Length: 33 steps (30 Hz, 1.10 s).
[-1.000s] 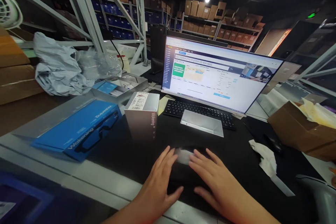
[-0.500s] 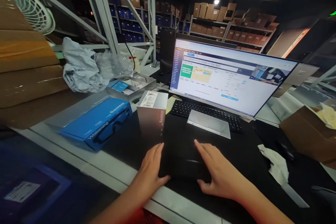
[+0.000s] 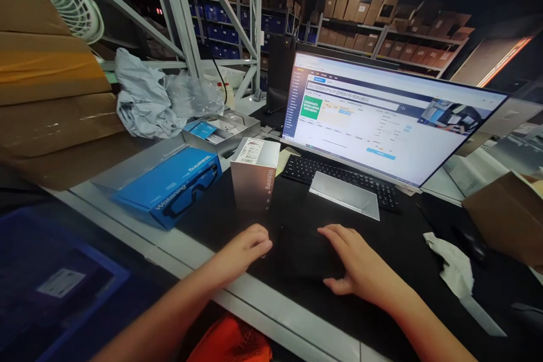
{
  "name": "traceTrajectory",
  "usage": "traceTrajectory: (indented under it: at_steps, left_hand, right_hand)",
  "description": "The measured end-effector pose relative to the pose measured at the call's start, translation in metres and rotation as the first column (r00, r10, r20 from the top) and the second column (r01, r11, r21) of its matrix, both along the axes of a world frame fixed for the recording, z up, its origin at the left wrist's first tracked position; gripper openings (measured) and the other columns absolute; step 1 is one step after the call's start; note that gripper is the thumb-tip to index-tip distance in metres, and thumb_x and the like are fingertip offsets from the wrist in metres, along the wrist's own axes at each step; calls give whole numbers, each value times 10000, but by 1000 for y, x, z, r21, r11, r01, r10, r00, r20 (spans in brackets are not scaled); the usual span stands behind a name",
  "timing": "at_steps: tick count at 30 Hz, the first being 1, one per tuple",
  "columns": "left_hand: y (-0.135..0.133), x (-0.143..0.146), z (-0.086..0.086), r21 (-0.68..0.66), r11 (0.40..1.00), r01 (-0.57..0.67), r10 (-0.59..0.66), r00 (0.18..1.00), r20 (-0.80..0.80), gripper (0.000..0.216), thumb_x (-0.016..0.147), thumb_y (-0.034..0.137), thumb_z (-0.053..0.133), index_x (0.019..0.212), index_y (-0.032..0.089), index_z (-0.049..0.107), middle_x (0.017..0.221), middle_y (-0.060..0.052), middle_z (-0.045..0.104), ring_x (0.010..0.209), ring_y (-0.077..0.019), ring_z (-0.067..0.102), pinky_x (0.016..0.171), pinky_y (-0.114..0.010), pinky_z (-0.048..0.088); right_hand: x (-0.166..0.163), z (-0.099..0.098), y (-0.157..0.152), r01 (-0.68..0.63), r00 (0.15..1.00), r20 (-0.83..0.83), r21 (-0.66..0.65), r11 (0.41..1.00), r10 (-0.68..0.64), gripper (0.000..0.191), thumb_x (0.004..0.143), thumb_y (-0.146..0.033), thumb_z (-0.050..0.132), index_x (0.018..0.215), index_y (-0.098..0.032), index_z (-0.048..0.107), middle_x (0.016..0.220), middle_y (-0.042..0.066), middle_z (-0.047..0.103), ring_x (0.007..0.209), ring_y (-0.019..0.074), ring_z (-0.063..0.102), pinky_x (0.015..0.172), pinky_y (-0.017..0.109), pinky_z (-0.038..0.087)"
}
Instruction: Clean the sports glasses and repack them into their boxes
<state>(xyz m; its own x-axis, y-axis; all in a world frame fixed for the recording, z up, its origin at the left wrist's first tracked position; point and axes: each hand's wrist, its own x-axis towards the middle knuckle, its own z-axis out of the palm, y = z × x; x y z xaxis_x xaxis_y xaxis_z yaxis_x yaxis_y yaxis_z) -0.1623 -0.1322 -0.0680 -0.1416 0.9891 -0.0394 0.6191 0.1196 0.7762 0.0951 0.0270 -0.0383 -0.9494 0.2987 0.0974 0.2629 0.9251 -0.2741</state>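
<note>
A flat black case lies on the black desk mat close to the front edge. My left hand is curled at the case's left edge, fingers bent onto it. Over the case's right side rests my right hand, fingers on top and thumb at the near edge. Just behind the left hand an upright silver "Wakening" box stands. A blue box printed with glasses lies to the left of it.
A lit monitor stands behind, with a keyboard under it. An open silver tray-box and crumpled grey wrap sit at the back left. A white tissue, a mouse and a cardboard box are right. A blue bin is below left.
My view has swung left. The pale patch between my fingers is no longer seen. Both hands shifted from lying flat on top to the case's sides, and the left hand's fingers curled.
</note>
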Motion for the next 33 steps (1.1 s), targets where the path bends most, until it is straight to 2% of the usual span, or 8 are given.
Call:
traceTrajectory:
  at_steps: [5,9,13,18,23,27,30,33]
  left_hand:
    - [28,44,57,116,975,189,-189,982,-7,275,949,327,487,742,184,599,1034,-44,540,970,-186,529,924,-335,465]
    - [57,95,71,86,950,299,-264,920,-289,210,909,190,547,715,166,624,1047,-82,523,1015,-245,481,920,-433,461]
    - [65,97,62,149,954,259,-230,956,-184,231,962,234,502,795,190,656,1108,-71,530,1080,-243,477,986,-459,440]
    - [52,73,40,293,945,145,-153,988,5,299,1008,337,442,819,204,632,1238,-73,533,1215,-244,467,1093,-451,381]
    - [41,55,5,447,890,87,-138,987,84,339,1023,491,408,1074,243,633,1401,-90,480,1312,-253,459,1132,-438,371]
    - [41,44,-18,409,895,177,-213,976,44,484,958,478,581,1409,328,493,1444,-85,513,1352,-269,472,1153,-465,376]
    - [41,40,-23,346,919,190,-207,978,12,481,948,464,597,1412,357,532,1403,-78,564,1317,-277,522,1134,-474,415]
    - [40,38,-22,262,944,202,-187,979,-81,463,935,469,611,1388,383,575,1400,-85,574,1295,-294,550,1102,-486,458]
  right_hand:
    - [-14,4,1,-13,1000,5,-15,1000,13,673,719,-227,821,1323,-125,543,1308,158,587,1101,311,596,972,484,506]
    - [-15,0,2,-31,997,-69,-30,999,29,333,826,-249,740,1134,-173,640,1102,91,657,1010,266,621,1000,503,485]
    - [-14,-9,-11,37,977,-210,-51,998,-47,407,909,-337,660,1294,-219,600,1345,113,607,1260,283,538,1176,569,297]
    - [-30,-11,-31,118,949,-280,-107,987,-143,372,946,-276,589,1308,-199,629,1444,124,571,1392,298,456,1201,568,246]
    - [-40,-3,-29,19,922,-353,-368,930,-159,191,957,-203,576,933,-250,760,1243,47,719,1265,232,590,1160,519,312]
    - [-35,-7,-23,-33,865,-441,-528,848,-240,212,977,-263,573,866,-250,754,983,13,781,1039,200,702,1127,489,373]
    - [-22,-17,-25,-8,792,-549,-445,896,-266,195,978,-271,574,917,-261,759,986,14,786,1009,210,712,1112,512,390]
    - [-2,-24,-31,145,723,-612,-320,936,-321,185,967,-295,590,938,-285,773,1066,42,775,1075,263,683,1058,571,415]
